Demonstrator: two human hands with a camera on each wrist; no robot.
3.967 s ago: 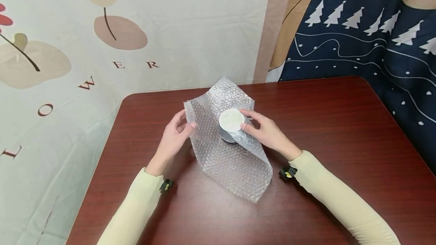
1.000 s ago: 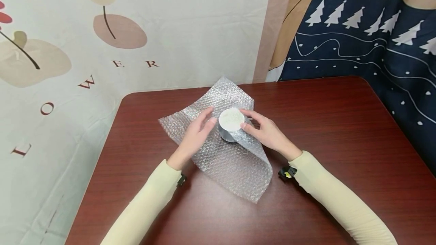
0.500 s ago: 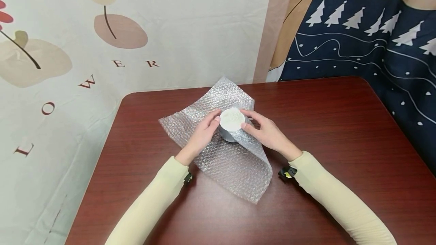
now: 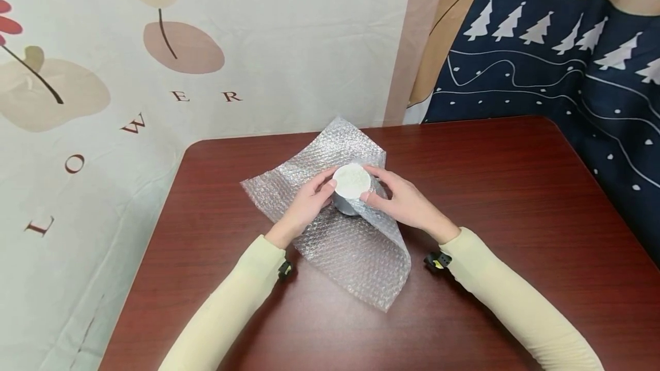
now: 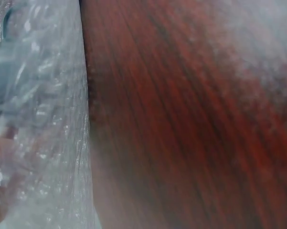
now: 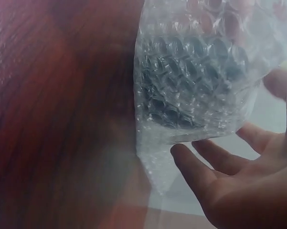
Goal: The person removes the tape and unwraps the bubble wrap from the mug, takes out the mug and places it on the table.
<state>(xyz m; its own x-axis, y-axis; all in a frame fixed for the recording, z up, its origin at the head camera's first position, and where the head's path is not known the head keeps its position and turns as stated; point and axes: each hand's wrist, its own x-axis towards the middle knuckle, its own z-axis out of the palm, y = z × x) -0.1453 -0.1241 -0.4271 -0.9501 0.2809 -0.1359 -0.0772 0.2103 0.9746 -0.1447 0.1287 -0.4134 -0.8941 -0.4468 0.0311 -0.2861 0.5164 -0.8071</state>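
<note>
A grey cylinder with a round white top (image 4: 352,181) stands upright on a sheet of bubble wrap (image 4: 356,256). My left hand (image 4: 305,204) holds the cylinder's left side, thumb at the front and fingers behind. On the other side my right hand (image 4: 404,198) grips a flap of the wrap against the cylinder, its thumb close to the white top. In the right wrist view the cylinder's dark grey side shows through the bubbles (image 6: 191,81), with the right fingers (image 6: 196,174) spread along the wrap's edge. The left wrist view shows mostly blurred wrap (image 5: 47,95).
The sheet lies spread on a dark red wooden table (image 4: 495,188), one corner reaching the far edge and another pointing toward the person. Behind hang a pale printed cloth (image 4: 309,44) and a navy cloth with white trees (image 4: 541,67).
My left hand has let go of the wrap's left edge and moved right onto the cylinder. That edge now lies spread out to the left. The right thumb has shifted slightly left.
</note>
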